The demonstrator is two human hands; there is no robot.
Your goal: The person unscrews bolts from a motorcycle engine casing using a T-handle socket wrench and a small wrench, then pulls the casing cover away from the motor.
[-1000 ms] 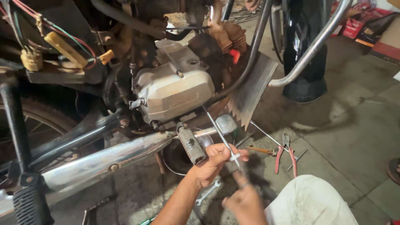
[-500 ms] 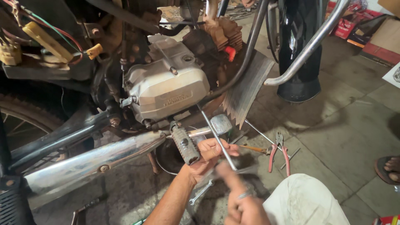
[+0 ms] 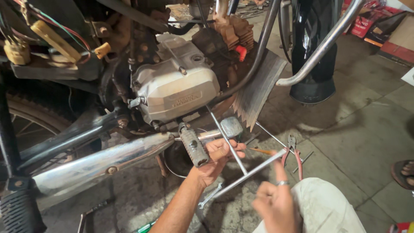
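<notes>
A motorcycle stands in front of me with its silver engine case [image 3: 177, 86] at centre. A T-handle wrench [image 3: 241, 166] runs from under the engine down to its crossbar. My left hand [image 3: 217, 157] grips the wrench's shaft, just beside the ribbed footpeg [image 3: 194, 146]. My right hand [image 3: 276, 203], with a ring on it, is lower right; its index finger points up against the crossbar and the other fingers are loosely curled, holding nothing. My knee in light trousers [image 3: 327, 207] is below it.
A chrome exhaust pipe [image 3: 103, 162] slants left of my hands. On the concrete floor lie red-handled pliers [image 3: 295, 153], an orange screwdriver [image 3: 261, 151] and a spanner [image 3: 211, 195]. A grey mud flap [image 3: 258, 90] and black front wheel [image 3: 312, 56] are behind. Another person's sandalled foot [image 3: 403, 172] is at right.
My right hand has let go of the crossbar and dropped lower, only its index finger against the bar. The crossbar has swung round. My left hand stays on the shaft.
</notes>
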